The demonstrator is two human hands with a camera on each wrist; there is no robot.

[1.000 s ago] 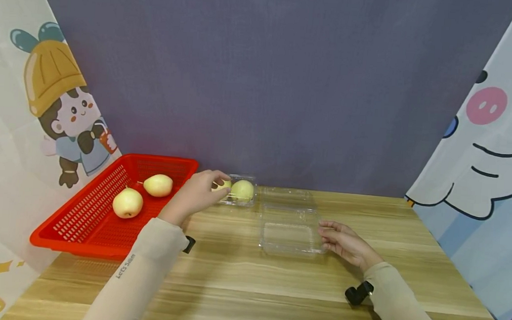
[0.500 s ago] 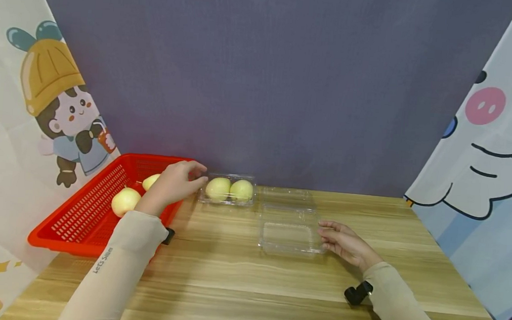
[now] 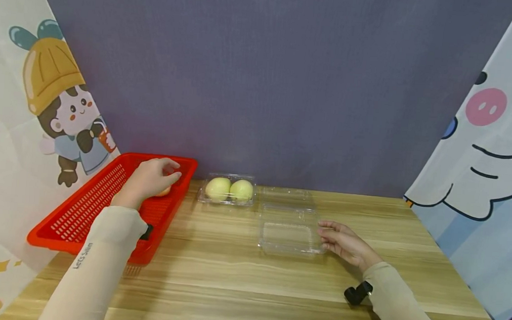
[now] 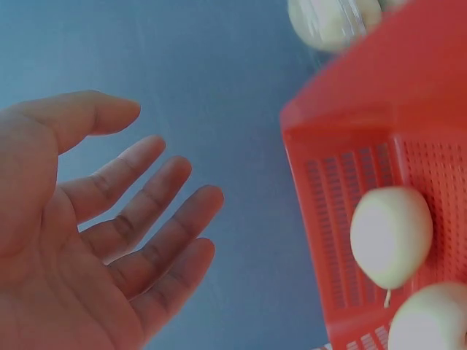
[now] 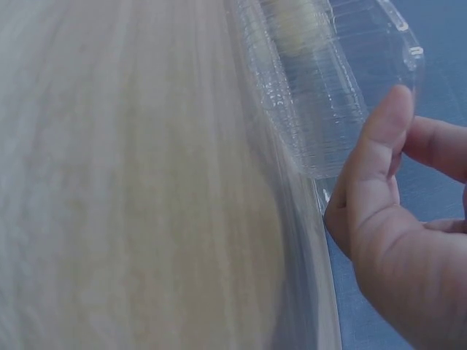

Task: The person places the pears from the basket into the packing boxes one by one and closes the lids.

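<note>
My left hand hovers over the red plastic basket, fingers spread and relaxed, holding nothing. It hides most of the fruit in the head view, where part of one pear shows. In the left wrist view, one pale yellow pear and a second pear lie in the basket, apart from the fingers. On the table, my right hand pinches the right edge of a clear plastic clamshell box between thumb and fingers. Its lid is folded back and no fruit is inside.
Behind and to the left of that box, a second clear box holds two pears side by side. The wooden table ends at a dark grey-blue backdrop. Printed curtains stand at both sides.
My left hand has moved left, away from the pear-filled box, to above the basket, where it now covers the pears. My right hand and the open box have stayed put.
</note>
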